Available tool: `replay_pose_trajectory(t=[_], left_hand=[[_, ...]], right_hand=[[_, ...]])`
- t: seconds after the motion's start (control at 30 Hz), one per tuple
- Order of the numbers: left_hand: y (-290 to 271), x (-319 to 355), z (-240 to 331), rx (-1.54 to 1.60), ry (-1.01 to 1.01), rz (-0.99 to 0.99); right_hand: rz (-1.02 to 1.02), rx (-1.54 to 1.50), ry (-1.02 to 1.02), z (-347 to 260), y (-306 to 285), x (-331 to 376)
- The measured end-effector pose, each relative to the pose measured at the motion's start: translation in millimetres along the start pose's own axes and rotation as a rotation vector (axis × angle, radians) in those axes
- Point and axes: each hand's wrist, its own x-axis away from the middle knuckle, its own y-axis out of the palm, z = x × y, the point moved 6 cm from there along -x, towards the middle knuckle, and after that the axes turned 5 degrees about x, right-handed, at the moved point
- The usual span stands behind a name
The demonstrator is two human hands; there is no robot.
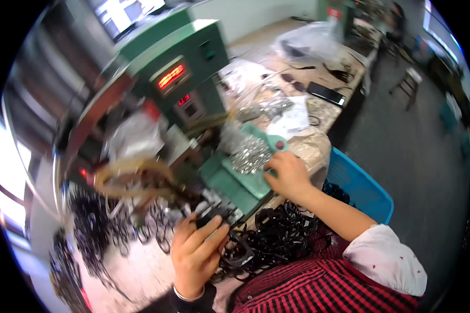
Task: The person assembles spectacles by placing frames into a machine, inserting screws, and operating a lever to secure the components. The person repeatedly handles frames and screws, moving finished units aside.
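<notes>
A green machine [177, 68] is standing behind a glossy tangle of black strap-like pieces [282, 227]. By the tangle, the left hand [197, 250] is curling; the right hand [289, 175] is bending its fingers (I cannot tell if either is gripping anything) beside small, shiny silvery bits [250, 156], heaping on a pale-green ledge [240, 190].

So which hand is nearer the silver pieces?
Right hand, at the right edge of the silver pieces; left hand is farther off, lower left in the picture.
</notes>
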Motion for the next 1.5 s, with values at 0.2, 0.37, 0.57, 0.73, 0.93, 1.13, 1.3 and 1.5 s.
replay_pose_trajectory(t=[0.2,0.37,0.57,0.73,0.93,1.13,1.3,1.5], left_hand=[[5,70,-6,-0.094,-0.051,0.228],[7,119,-116,-0.596,-0.579,-0.39],[-2,167,-150,-0.587,-0.421,-0.056],[-66,176,-217,0.203,-0.831,0.814],[-26,169,-255,-0.477,-1.201,0.161],[-39,249,-307,-0.192,-0.971,0.313],[-47,186,-237,0.236,-0.936,0.675],[-2,172,-164,0.656,-0.723,1.023]], right_hand=[[0.108,0.184,-0.131,-3,59,3],[0.217,-0.205,0.014,19,59,9],[0.272,-0.462,0.018,-4,24,-8],[0.177,-0.469,0.023,-5,24,-14],[0.296,-0.414,-0.023,3,11,-12],[0.186,-0.514,0.008,7,-23,20],[0.02,-0.719,-0.268,-90,-34,-20],[-0.068,-1.147,0.05,-128,27,-21]])
